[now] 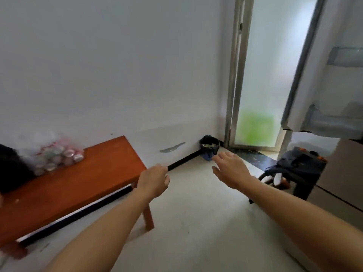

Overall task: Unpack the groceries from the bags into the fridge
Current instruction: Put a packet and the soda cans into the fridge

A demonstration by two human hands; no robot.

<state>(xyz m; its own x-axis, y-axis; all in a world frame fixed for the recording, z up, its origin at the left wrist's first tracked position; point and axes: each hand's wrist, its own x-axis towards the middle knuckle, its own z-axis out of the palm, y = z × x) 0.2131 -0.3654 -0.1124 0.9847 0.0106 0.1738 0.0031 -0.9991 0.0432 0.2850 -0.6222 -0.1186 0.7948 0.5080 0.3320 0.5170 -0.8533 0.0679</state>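
White-walled room, pale floor. Orange surface (98, 173) at left carries the clear bag of cans (59, 156); fridge door (324, 89) stands open at right. Left grip (154, 180) loosely curled, right grip (231, 169) spread. Both are empty, likely bound for the bag.

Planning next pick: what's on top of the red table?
A clear bag of cans lies on the table, near its back edge. Left of it sits a dark object, blurred and cut off by the frame. Anything behind them is hidden.
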